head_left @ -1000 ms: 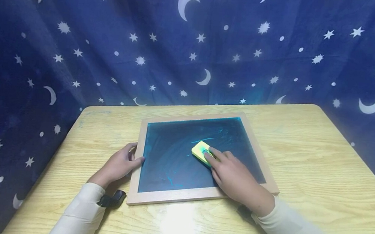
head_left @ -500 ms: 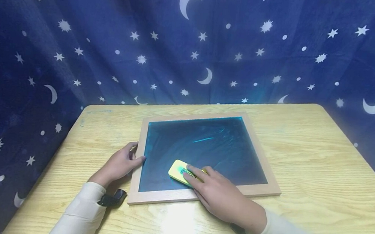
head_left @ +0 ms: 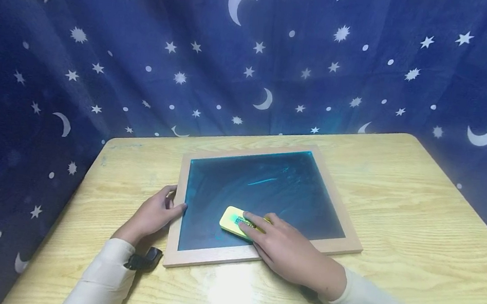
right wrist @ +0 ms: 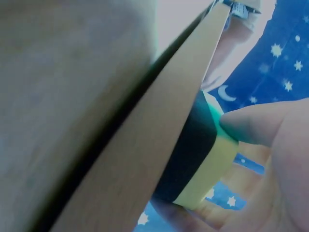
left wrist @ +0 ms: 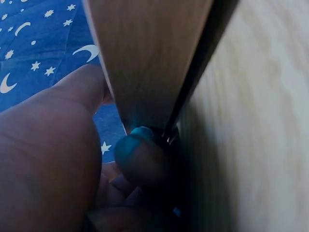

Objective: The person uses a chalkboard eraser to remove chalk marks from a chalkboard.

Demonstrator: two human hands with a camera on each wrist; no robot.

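Note:
A chalkboard [head_left: 261,198] in a pale wooden frame lies on the table, with a bright blue stroke and faint smears on its dark surface. My left hand [head_left: 151,216] grips the frame's left side, the thumb on top; in the left wrist view its fingers curl by the frame's edge [left wrist: 149,58]. Near the board's front edge, my right hand [head_left: 291,252] holds a yellow eraser [head_left: 231,219] flat on the surface. The right wrist view shows the eraser's dark underside layer [right wrist: 190,150] against the board, thumb and fingers on opposite sides.
A light wood-grain table [head_left: 418,213] extends around the board, with blue smudges at its back left corner. Behind it hangs a dark blue curtain [head_left: 218,47] with moons and stars. A black strap [head_left: 145,260] sits on the left wrist.
My right hand has slid the eraser from the board's middle toward its front left, staying there over the last half second. Blue marks at the front left are largely gone or covered. The left hand stays put.

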